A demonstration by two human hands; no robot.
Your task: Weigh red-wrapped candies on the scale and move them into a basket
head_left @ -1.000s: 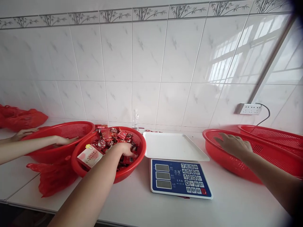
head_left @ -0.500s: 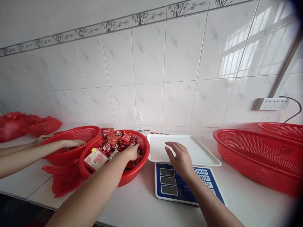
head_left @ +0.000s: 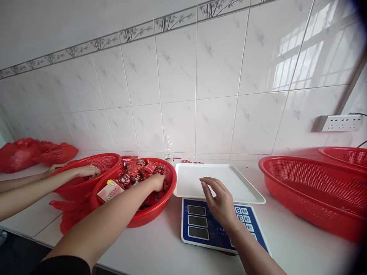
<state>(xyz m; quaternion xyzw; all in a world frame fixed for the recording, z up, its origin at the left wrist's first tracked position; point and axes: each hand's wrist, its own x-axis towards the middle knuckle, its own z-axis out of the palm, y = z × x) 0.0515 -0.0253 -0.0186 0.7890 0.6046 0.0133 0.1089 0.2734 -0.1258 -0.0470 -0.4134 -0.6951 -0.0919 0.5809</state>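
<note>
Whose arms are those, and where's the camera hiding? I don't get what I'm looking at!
There's no machine moving things here, just a person with bare hands. The camera sits on that person's head, so you see almost what they see.

Their left hand dips into a red basket of small wrapped packets. Its fingertips are hidden, so I can't tell what it holds. Their right hand is over a weighing scale and seems to hold nothing.

The arms at the far left belong to someone else, reaching into another basket. More red baskets stand at the right on the white counter.
</note>
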